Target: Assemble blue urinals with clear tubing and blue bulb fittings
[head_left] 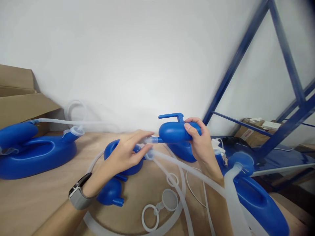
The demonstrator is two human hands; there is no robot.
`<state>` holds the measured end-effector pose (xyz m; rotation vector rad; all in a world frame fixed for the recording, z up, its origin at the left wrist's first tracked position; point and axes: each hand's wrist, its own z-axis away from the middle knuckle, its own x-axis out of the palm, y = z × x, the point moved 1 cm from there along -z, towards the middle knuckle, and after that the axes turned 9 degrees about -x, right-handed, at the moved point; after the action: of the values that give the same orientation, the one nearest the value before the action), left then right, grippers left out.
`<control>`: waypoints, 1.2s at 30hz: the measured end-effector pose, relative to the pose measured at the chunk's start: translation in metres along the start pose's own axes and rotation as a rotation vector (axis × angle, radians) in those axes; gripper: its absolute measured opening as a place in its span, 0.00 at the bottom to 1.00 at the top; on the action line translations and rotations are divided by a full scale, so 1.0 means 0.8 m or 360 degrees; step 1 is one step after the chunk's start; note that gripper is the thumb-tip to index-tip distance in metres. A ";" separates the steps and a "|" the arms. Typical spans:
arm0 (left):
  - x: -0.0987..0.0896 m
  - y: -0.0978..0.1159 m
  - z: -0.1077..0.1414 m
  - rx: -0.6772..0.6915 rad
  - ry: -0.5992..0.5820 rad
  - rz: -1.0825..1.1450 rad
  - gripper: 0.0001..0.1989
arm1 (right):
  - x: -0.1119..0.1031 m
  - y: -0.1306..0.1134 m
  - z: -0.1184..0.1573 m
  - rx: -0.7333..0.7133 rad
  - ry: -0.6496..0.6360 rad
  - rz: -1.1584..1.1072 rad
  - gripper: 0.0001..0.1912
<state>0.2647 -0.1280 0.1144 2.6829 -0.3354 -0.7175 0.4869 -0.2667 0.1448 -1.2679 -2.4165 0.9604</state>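
Note:
My right hand (200,137) grips the wide end of a blue plastic funnel piece (172,132) that has a thin handle on top. Its narrow spout points left and meets the end of a translucent tube (153,140). My left hand (133,147), with a watch on the wrist, pinches that tube end between thumb and fingers. Below my left hand lies a blue bottle (134,167), partly hidden. Another blue funnel piece (110,193) rests nearer to me. A round translucent cap (169,200) with a ring lies on the brown table (133,209).
Blue bottles (46,154) with a hose stand at the left by a cardboard box (19,105). Another blue bottle (261,200) with a thick hose is at the right. Translucent hoses curve across the front. A blue metal frame (236,65) rises at the right.

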 end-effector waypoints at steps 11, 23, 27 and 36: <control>-0.003 -0.007 0.003 0.0349 0.0015 -0.0419 0.12 | 0.013 -0.007 0.014 -0.0192 0.0016 0.0068 0.16; -0.009 0.024 0.005 0.0249 -0.0045 -0.0073 0.13 | 0.013 -0.018 0.022 -0.0829 0.0009 -0.0024 0.14; -0.009 0.037 -0.001 0.0009 -0.0214 0.0030 0.07 | 0.005 -0.023 0.020 -0.1315 -0.0008 0.0021 0.11; -0.003 0.033 -0.005 -0.0124 -0.0424 -0.0006 0.06 | 0.000 -0.037 0.023 -0.1364 -0.0173 -0.0014 0.12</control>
<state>0.2613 -0.1504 0.1287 2.5178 -0.3602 -1.0696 0.4592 -0.2869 0.1504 -1.4396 -3.0381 -0.0766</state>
